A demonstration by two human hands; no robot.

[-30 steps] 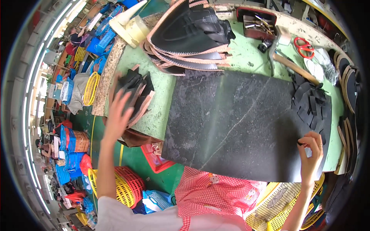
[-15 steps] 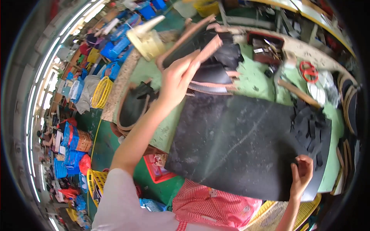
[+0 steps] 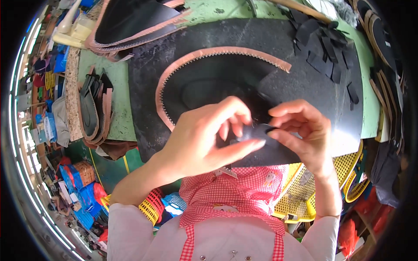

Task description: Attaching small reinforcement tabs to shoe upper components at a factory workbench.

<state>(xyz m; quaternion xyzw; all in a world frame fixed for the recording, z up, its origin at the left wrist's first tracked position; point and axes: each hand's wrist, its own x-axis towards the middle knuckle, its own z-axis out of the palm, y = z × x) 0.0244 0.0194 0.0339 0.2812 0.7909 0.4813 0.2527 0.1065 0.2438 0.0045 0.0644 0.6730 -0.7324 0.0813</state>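
Observation:
A curved black shoe-upper-like piece [image 3: 209,82] with a tan-pink, zigzag-cut border lies on the dark sheet [image 3: 143,95] in front of me. At its near side, my left hand [image 3: 198,132] has curled fingers and its thumb laid along a small black strip [image 3: 257,131]. Opposite it, my right hand [image 3: 307,130] pinches the strip's right end between thumb and fingers. The fingertips partly hide how the strip meets the bigger piece.
Loose black scraps [image 3: 326,48] lie at the sheet's far right. More pink-edged pieces [image 3: 135,26] are stacked at the far left, others [image 3: 93,108] on the green tabletop [image 3: 119,82]. A cream-coloured tool [image 3: 76,30] stands behind; a yellow basket [image 3: 300,195] sits below the near edge.
My left hand has come back from the far stack to the sheet's near side. A pink-edged piece now lies on the sheet. My right hand has moved left and both hands have come together.

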